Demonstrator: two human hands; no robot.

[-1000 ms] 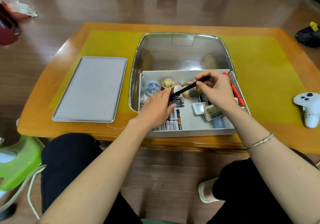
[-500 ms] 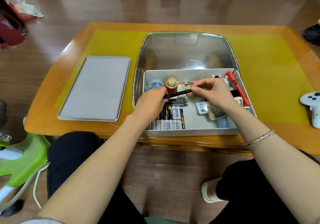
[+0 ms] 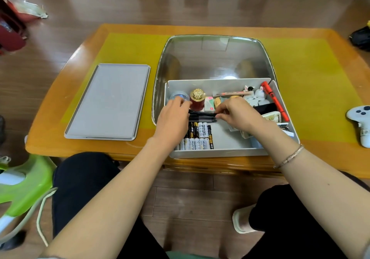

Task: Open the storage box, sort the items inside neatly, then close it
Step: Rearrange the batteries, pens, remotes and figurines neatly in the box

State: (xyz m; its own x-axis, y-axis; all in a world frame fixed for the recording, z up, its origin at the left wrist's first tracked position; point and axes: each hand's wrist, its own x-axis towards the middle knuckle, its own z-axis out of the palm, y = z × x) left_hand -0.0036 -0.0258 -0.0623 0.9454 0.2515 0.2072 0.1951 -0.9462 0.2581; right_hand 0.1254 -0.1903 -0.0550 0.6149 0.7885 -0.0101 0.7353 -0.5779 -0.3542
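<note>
Grey box (image 3: 220,152), open: batteries (image 3: 197,135), pens, jar (image 3: 197,99).
Left hand (image 3: 173,118) and right hand (image 3: 239,115) pinch black pen (image 3: 202,113) by its ends, above batteries.

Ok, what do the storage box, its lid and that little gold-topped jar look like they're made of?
Storage box: pale grey, matte, thin even walls; likely plastic.
Lid: flat grey panel with a raised rim and a dull sheen; plastic or possibly metal, I can't tell.
Jar: dark red glossy body, glass or plastic; its ornate gold cap looks metallic, perhaps plated.
</note>
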